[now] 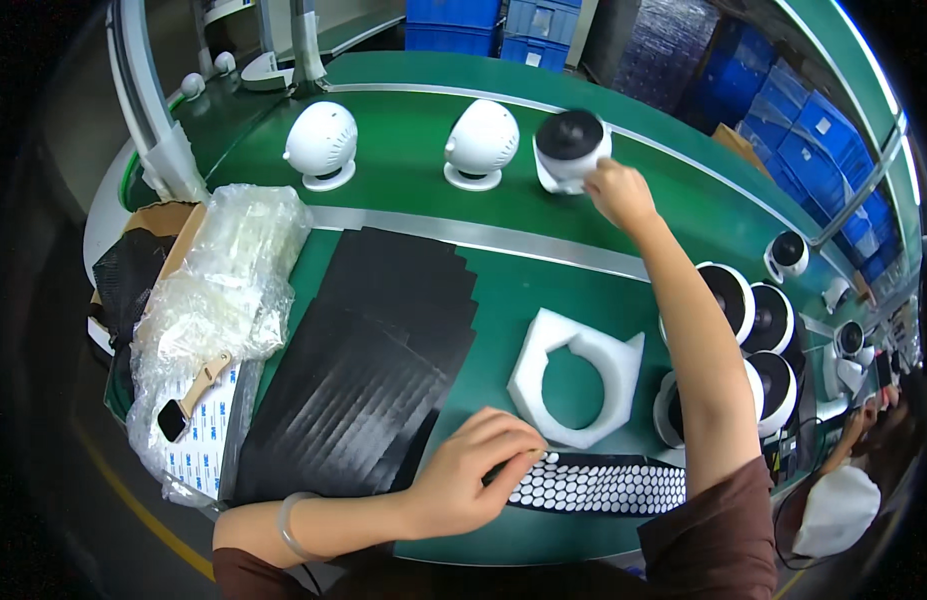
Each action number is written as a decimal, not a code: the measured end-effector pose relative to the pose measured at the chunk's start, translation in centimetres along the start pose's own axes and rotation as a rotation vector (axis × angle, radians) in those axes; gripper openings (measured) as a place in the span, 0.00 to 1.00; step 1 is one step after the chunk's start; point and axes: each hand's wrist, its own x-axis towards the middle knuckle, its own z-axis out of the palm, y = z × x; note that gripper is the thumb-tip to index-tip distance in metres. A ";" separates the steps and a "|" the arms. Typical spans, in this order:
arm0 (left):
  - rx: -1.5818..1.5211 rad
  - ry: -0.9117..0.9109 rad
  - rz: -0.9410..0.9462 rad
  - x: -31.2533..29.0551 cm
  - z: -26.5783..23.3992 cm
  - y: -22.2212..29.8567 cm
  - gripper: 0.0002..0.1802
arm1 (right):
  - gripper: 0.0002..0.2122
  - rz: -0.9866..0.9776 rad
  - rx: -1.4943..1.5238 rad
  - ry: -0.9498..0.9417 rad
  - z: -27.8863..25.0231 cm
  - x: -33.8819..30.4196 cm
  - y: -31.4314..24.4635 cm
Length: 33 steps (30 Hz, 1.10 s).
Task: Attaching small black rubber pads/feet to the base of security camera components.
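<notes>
Head view shows your right hand [620, 193] stretched out to the far side of the green conveyor belt [423, 190], fingers curled around the near lower edge of a white round device [571, 150] whose black face is turned up toward you; the grip looks closed on its body, though the fingertips are hidden behind it. That device sits just beyond your hand, toward the belt's far edge, the rightmost of three in a row: two more white devices [321, 145] stand to its left, well apart from your hand. Your left hand [478, 470] rests at the near edge of the green work surface [503, 290], fingers pinched narrowly at the left end of a black sheet of white round stickers [598, 485], which runs left to right along that near edge. Just beyond the sheet lies a white foam holder [578, 375] with a round opening. Black foam sheets [368, 370] fan out to the left, beside a clear plastic bag [228, 275]. More finished devices [758, 345] crowd the right edge.
</notes>
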 end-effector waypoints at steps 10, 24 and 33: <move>-0.034 -0.017 0.008 0.3 0.2 0.0 0.07 | 0.09 -0.133 -0.433 -0.727 0.8 -2.4 1.9; -0.011 -0.041 -0.037 -0.4 0.2 0.1 0.06 | 0.35 0.194 0.291 0.135 -0.8 2.6 -6.6; 0.064 -0.078 -0.178 0.0 -0.1 0.3 0.06 | 0.48 0.440 0.350 0.197 3.3 3.6 -8.0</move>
